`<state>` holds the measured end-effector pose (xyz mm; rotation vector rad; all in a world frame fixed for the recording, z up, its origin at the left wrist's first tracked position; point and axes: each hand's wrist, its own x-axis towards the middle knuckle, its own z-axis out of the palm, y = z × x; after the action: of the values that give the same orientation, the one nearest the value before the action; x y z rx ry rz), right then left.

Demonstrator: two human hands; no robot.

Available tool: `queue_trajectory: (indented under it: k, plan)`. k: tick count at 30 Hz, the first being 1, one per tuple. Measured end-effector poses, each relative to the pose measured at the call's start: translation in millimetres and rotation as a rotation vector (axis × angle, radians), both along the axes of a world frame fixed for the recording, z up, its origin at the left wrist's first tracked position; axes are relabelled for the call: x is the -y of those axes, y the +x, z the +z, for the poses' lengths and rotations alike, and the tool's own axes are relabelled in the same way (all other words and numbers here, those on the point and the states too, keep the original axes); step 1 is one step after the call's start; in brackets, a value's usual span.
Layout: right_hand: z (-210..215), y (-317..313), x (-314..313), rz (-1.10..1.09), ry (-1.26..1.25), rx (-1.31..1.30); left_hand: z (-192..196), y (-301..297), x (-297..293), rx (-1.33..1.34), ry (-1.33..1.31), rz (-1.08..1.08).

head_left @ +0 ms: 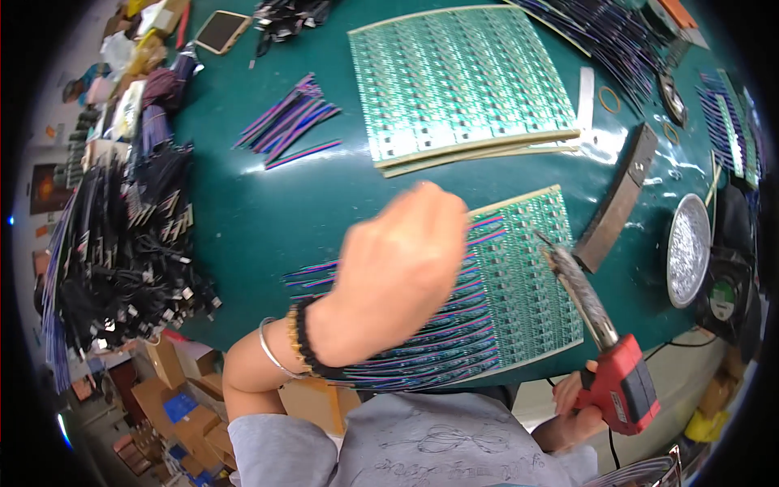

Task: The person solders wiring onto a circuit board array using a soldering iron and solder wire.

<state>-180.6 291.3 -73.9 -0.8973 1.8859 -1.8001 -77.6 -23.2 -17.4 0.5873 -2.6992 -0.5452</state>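
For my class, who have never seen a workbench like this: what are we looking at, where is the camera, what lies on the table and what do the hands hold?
The single picture comes from a camera worn on a person's head, looking down, so edges bend. The left hand is blurred above a green circuit panel with coloured wires along its left side; whether it holds anything cannot be told. The right hand grips a red soldering iron, its tip over the panel. On the dark green table lie a second stack of panels, loose wires, black cables, a metal bar and a round tin.
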Motion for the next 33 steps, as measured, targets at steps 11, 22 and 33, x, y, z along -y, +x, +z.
queue_trajectory:
  k: [11,22,33]
  plan:
    - [7.4,3.9,-1.1,-0.032,-0.098,0.234,-18.2,56.8,109.1,0.158,-0.492,0.038]
    - [2.2,-3.4,-8.4,0.158,-0.099,0.19,-0.7,-9.0,-26.9,-0.083,0.306,-0.085]
    - [-3.3,-14.4,-7.9,0.321,-0.12,0.196,-23.4,-20.8,-28.1,-0.071,0.263,0.089]
